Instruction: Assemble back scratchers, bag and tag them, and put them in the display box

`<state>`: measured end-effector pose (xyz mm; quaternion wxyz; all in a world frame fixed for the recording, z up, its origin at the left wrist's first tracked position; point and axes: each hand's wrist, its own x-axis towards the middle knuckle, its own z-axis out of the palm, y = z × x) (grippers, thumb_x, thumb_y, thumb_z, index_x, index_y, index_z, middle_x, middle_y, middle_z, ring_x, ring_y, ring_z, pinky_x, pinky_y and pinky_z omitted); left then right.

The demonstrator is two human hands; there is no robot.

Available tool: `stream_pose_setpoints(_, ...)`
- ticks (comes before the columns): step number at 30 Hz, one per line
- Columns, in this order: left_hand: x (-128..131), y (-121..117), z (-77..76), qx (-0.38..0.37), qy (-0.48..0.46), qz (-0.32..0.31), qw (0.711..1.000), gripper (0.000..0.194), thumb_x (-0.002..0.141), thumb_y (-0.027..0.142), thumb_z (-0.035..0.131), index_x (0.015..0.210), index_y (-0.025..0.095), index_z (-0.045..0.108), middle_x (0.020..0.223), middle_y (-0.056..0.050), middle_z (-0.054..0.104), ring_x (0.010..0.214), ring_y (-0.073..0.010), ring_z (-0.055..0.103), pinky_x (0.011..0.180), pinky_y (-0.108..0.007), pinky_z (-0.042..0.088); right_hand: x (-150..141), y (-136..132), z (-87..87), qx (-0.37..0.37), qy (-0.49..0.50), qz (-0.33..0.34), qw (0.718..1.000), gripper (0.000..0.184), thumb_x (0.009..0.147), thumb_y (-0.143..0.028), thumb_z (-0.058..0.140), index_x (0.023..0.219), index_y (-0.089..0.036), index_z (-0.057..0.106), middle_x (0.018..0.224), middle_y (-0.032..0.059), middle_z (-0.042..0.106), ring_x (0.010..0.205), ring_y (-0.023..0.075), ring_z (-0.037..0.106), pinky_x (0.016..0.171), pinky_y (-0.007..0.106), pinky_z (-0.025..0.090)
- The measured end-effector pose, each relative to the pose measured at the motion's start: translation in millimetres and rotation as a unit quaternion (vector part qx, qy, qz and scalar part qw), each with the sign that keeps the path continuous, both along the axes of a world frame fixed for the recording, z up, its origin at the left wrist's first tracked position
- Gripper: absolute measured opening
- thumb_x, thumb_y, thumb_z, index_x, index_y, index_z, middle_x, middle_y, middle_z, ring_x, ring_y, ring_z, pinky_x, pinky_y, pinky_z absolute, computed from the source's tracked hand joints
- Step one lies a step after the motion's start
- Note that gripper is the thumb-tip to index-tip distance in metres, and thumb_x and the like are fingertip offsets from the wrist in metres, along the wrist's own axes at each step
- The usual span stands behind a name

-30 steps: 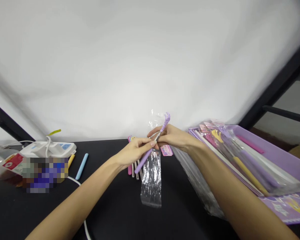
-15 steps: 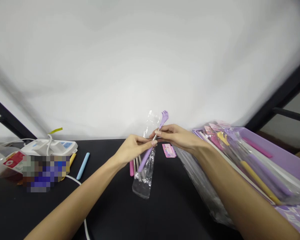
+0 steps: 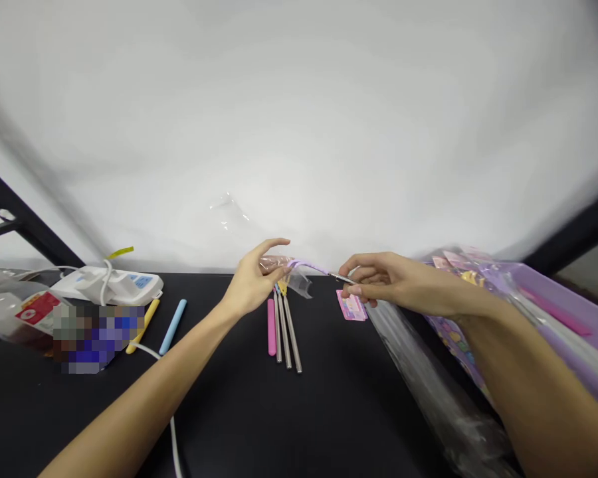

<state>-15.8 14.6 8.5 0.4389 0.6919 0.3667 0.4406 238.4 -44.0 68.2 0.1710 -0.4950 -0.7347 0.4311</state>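
Note:
A purple back scratcher (image 3: 309, 265) with a claw head and silver rod lies across the gap between my hands, above the black table. My right hand (image 3: 389, 282) is closed around its rod end; the handle is hidden there. My left hand (image 3: 252, 279) has its thumb at the claw head and a clear plastic bag (image 3: 303, 285) among its fingers, its index finger stretched out. Below, three metal scratcher rods (image 3: 288, 328) with small coloured heads lie beside a pink handle (image 3: 272, 326). Pink cards (image 3: 351, 307) lie under my right hand.
At right, clear bags (image 3: 418, 372) lie beside a purple bin (image 3: 543, 282) of packaged scratchers. Left stand a white power strip (image 3: 149, 287) with a cable, a blue handle (image 3: 173, 326), a yellow handle (image 3: 143, 325) and a partly blurred packet. A white wall rises behind.
The scratcher has turned from upright to nearly level, its claw head now toward my left hand. My right hand has moved right. The clear bag has lifted off the metal rods.

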Motion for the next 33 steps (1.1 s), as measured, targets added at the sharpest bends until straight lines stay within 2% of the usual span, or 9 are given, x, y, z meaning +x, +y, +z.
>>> stream_pose_setpoints(3, -0.8, 2.3, 0.5, 0.011, -0.018, 0.042, 0.999, 0.032, 0.081, 0.033, 0.069, 0.109, 0.019, 0.065, 0.095, -0.007, 0.074, 0.095, -0.0224, 0.07, 0.09, -0.036, 0.055, 5.8, 1.6, -1.2, 0.002, -0.031, -0.016, 0.999, 0.056, 0.088, -0.056, 0.052, 0.129, -0.018, 0.056, 0.076, 0.005, 0.068, 0.068, 0.0173, 0.062, 0.063, 0.028, 0.046)
stream_pose_setpoints(7, -2.5, 3.4, 2.4, -0.006, -0.066, 0.054, 0.996, 0.034, 0.079, 0.035, 0.072, 0.106, 0.017, 0.066, 0.104, -0.01, 0.073, 0.102, -0.0226, 0.068, 0.096, -0.037, 0.052, 11.5, 4.7, -1.9, 0.037, -0.168, -0.037, 0.984, 0.055, 0.086, -0.06, 0.051, 0.124, -0.022, 0.062, 0.06, 0.0009, 0.062, 0.052, 0.0148, 0.055, 0.048, 0.026, 0.036)
stream_pose_setpoints(12, -2.2, 2.8, 3.2, -0.043, -0.122, 0.03, 0.991, 0.041, 0.073, 0.032, 0.078, 0.107, 0.014, 0.065, 0.118, -0.013, 0.069, 0.113, -0.0239, 0.063, 0.103, -0.041, 0.047, 10.8, 4.1, 1.3, 0.074, -0.215, -0.074, 0.971, 0.05, 0.084, -0.054, 0.054, 0.118, -0.02, 0.066, 0.062, 0.0028, 0.063, 0.055, 0.0162, 0.056, 0.051, 0.026, 0.038)
stream_pose_setpoints(18, -0.3, -1.1, 6.3, -0.08, -0.15, 0.012, 0.985, 0.041, 0.071, 0.03, 0.08, 0.107, 0.014, 0.066, 0.121, -0.014, 0.067, 0.113, -0.0249, 0.063, 0.104, -0.043, 0.046, 7.5, 1.3, 5.4, 0.068, -0.217, -0.058, 0.972, 0.046, 0.085, -0.05, 0.053, 0.118, -0.021, 0.068, 0.066, 0.0036, 0.066, 0.055, 0.0162, 0.056, 0.052, 0.028, 0.037)
stream_pose_setpoints(22, -0.3, -4.4, 10.6, -0.094, -0.119, 0.02, 0.988, 0.042, 0.069, 0.026, 0.082, 0.105, 0.014, 0.065, 0.121, -0.014, 0.067, 0.109, -0.0248, 0.066, 0.105, -0.043, 0.046, 11.1, 1.3, 7.4, 0.141, -0.248, -0.111, 0.952, 0.04, 0.083, -0.045, 0.056, 0.114, -0.025, 0.072, 0.079, 0.0048, 0.07, 0.064, 0.0181, 0.059, 0.059, 0.029, 0.04)
stream_pose_setpoints(24, 0.0, -4.5, 10.6, -0.111, -0.13, 0.016, 0.985, 0.043, 0.069, 0.026, 0.082, 0.106, 0.013, 0.065, 0.122, -0.014, 0.066, 0.111, -0.0254, 0.065, 0.105, -0.042, 0.045, 13.3, 0.9, 7.9, 0.14, -0.241, -0.108, 0.954, 0.04, 0.083, -0.044, 0.056, 0.114, -0.025, 0.073, 0.081, 0.0051, 0.071, 0.065, 0.0183, 0.06, 0.059, 0.029, 0.04)
stream_pose_setpoints(29, 2.2, -2.4, 6.2, -0.136, -0.177, -0.005, 0.975, 0.042, 0.071, 0.023, 0.08, 0.107, 0.012, 0.064, 0.125, -0.016, 0.065, 0.115, -0.0255, 0.062, 0.106, -0.041, 0.045, 13.5, -0.2, 7.5, 0.068, -0.185, -0.051, 0.979, 0.046, 0.083, -0.05, 0.056, 0.115, -0.02, 0.071, 0.069, 0.0051, 0.068, 0.056, 0.0157, 0.057, 0.05, 0.027, 0.037)
stream_pose_setpoints(33, 5.4, -6.5, 4.8, -0.124, -0.18, -0.035, 0.975, 0.043, 0.074, 0.024, 0.078, 0.112, 0.017, 0.059, 0.128, -0.015, 0.063, 0.117, -0.0249, 0.061, 0.104, -0.041, 0.046, 3.7, -0.1, 2.8, 0.029, -0.088, -0.037, 0.995, 0.045, 0.086, -0.051, 0.055, 0.116, -0.019, 0.063, 0.072, 0.005, 0.069, 0.055, 0.0139, 0.056, 0.05, 0.025, 0.038)
